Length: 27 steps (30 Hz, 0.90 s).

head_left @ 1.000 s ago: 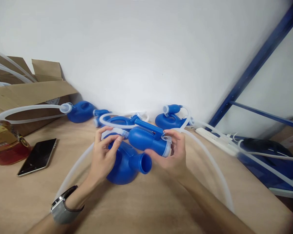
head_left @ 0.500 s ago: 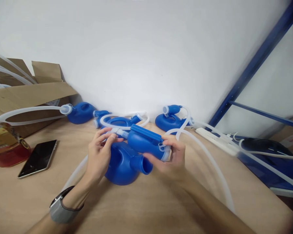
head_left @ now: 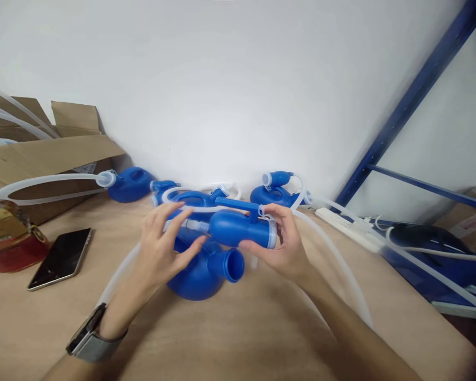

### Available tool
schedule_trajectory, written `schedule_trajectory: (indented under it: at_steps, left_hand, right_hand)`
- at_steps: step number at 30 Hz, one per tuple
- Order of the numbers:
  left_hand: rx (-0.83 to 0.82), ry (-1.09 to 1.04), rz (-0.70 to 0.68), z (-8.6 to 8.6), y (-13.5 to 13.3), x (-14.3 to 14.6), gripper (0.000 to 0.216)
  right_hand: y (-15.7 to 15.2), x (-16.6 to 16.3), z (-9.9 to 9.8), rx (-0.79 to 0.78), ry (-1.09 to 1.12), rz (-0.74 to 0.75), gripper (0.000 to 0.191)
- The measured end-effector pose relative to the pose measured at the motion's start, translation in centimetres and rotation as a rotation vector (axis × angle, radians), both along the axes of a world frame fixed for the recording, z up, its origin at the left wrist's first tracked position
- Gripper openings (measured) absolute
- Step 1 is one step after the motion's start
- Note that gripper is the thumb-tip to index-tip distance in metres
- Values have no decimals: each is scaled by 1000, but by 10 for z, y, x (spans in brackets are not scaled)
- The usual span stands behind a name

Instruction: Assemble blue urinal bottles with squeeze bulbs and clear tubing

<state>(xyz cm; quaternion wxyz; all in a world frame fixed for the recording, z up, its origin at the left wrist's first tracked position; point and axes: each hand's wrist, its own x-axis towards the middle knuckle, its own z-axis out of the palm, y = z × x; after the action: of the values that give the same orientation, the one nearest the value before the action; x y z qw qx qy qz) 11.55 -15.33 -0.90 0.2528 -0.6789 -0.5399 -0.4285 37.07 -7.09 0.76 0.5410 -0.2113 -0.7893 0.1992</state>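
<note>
My right hand (head_left: 289,251) grips the wide end of a blue urinal cup (head_left: 238,227), thumb below and fingers behind its white rim. A bar-like handle runs along the cup's top. From the narrow left end comes a translucent hose connector (head_left: 194,226). Around that connector my left hand (head_left: 158,251) is spread, thumb and fingers apart; whether a fingertip touches it I cannot tell. Just beneath the cup, a blue urinal jug (head_left: 196,278) rests on the table, its uncapped neck pointing right. My left hand partly hides the jug.
More blue urinal jugs (head_left: 130,185) with white hoses line the wall. At left are a cardboard box (head_left: 55,153) of hoses, a phone (head_left: 61,259) and a container of red liquid (head_left: 16,251). A power strip (head_left: 347,228) and blue metal frame (head_left: 408,106) stand right.
My left hand has loosened from the hose connector and its fingers have spread. The cup has turned more level, with its handle upward, still in my right hand.
</note>
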Motion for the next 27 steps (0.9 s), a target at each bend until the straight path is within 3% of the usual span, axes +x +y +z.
schedule_trajectory:
  at_steps: [3,5,7,11,14,16,23,27]
  left_hand:
    - [-67,229,-209,-1,2,-5,31]
    - [-91,272,-262,-2,2,-8,22]
    - [-132,282,-227,-4,1,-11,27]
    - [-205,351,-31,-5,-1,-12,46]
    - [-183,362,3,-9,1,-8,53]
    - [-181,345,17,-11,4,-3,56]
    - [-652,353,208,3,5,12,44]
    - [-800,298,202,18,3,18,29]
  right_hand:
    - [-4,5,5,132,-77,48,65]
    - [-7,4,6,186,-87,46,64]
    - [-10,1,4,199,-54,47,65]
    - [-13,-10,-6,134,96,52,68]
    - [-13,-14,-8,55,173,58,61]
    - [-11,-12,-5,86,182,78,55]
    - [-8,8,30,647,-88,234,44]
    - [-16,20,45,833,-265,214,31]
